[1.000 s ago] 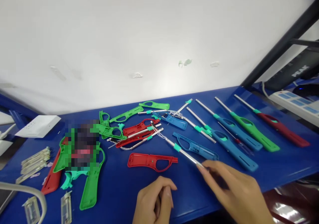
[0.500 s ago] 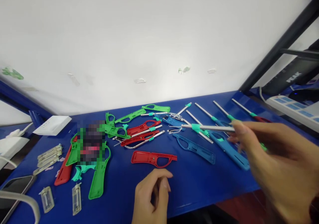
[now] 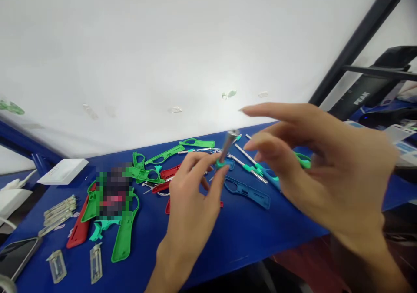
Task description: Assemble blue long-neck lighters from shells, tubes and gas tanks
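My left hand [image 3: 190, 197] pinches a metal lighter tube [image 3: 229, 144] by its teal collar, with the tube's end tilted up. Just right of it is my right hand [image 3: 319, 162], thumb and fingers apart, holding nothing. Beneath the hands lie a blue lighter handle half [image 3: 250, 194] and more metal tubes with teal collars [image 3: 249, 168]. My left hand partly hides red handle halves [image 3: 169, 172]. Green handle halves [image 3: 165, 154] lie behind, towards the wall.
On the left lie a green handle half [image 3: 123, 238], a red handle [image 3: 78, 232], clear fuel tanks [image 3: 96, 263] and teal triggers [image 3: 97, 231], beside a pixelated patch. A phone [image 3: 18, 256] and white box [image 3: 63, 171] sit farther left. A white wall [image 3: 195, 58] backs the blue table [image 3: 237, 241].
The lighter tube has passed from my right hand to my left and now points upward. My left hand rose to take it; my right hand let go and opened. The view shifted slightly right.
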Tool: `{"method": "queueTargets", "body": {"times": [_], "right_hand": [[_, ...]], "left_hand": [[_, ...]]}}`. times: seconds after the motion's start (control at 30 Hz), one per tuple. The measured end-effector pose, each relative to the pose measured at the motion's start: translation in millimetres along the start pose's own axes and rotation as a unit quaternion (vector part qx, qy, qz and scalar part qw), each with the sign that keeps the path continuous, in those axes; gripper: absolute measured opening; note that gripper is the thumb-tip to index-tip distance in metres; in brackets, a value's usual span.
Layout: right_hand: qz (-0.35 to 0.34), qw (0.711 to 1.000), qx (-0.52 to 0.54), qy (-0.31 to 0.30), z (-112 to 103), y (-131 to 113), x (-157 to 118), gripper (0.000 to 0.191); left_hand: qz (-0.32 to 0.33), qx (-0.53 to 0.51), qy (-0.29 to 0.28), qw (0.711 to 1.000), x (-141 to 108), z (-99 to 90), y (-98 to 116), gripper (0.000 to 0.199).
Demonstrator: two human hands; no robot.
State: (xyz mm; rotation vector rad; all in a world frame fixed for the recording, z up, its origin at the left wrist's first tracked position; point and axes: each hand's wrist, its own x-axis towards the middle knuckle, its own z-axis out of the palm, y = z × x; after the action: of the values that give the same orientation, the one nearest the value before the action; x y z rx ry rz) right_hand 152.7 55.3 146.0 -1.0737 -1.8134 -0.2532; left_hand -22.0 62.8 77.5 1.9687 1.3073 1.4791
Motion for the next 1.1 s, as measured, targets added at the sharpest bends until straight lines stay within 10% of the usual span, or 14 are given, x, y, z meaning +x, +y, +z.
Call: {"method": "queueTargets", "body": {"times": [0.43, 0.63, 0.8, 1.1], "right_hand": [[0.188, 0.966, 0.109, -0.140, 35, 38, -152, 0.020], [0.295, 0.912, 0.220, -0.183, 57, 11, -145, 0.051], [0.353, 0.851, 0.325, -0.213, 66, 1, -128, 0.008], [0.421, 0.808, 0.349, -0.219, 53, 7, -125, 0.015]], "left_hand": [[-0.204, -0.119, 0.168, 0.957, -28, -35.5, -24, 0.024], [-0.235, -0.221, 0.209, 0.923, -33, -31.1, -11, 0.023], [-0.260, -0.277, 0.242, 0.893, -33, -30.4, -4, 0.029], [-0.302, -0.301, 0.233, 0.874, -42, -24.5, -22, 0.031]]}}
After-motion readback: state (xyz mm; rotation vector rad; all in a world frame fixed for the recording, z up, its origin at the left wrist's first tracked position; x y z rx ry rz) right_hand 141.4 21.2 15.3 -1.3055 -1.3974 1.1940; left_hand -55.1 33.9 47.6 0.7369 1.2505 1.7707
